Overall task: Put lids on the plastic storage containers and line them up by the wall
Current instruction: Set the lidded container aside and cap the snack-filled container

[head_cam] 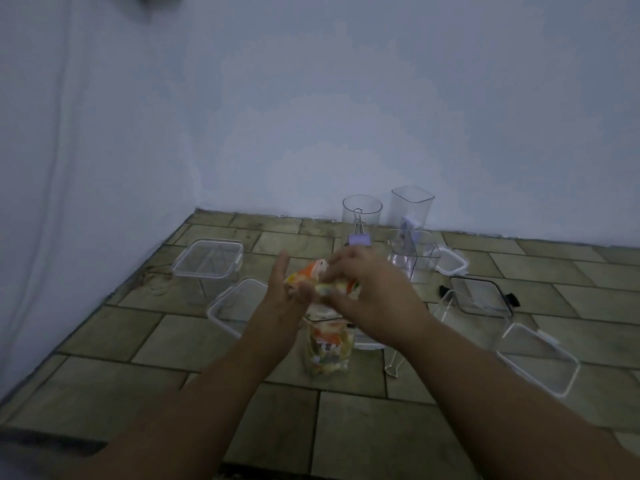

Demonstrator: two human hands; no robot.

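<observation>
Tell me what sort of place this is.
Probably the corner of an indoor room, seen at floor level: a tiled floor meets a plain pale wall, white cloth hangs on the left, and clear plastic containers stand on the tiles.

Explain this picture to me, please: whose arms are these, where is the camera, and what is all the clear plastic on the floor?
There is no machine here: a person works with bare hands. The single camera sits on their head and looks forward and down. The left hand and right hand together hold a colourful packet above a tall clear container stuffed with similar packets. More clear containers stand on the tiled floor. A round container by the wall holds a binder clip. Loose lids lie around, such as a dark-rimmed lid on the right.
</observation>
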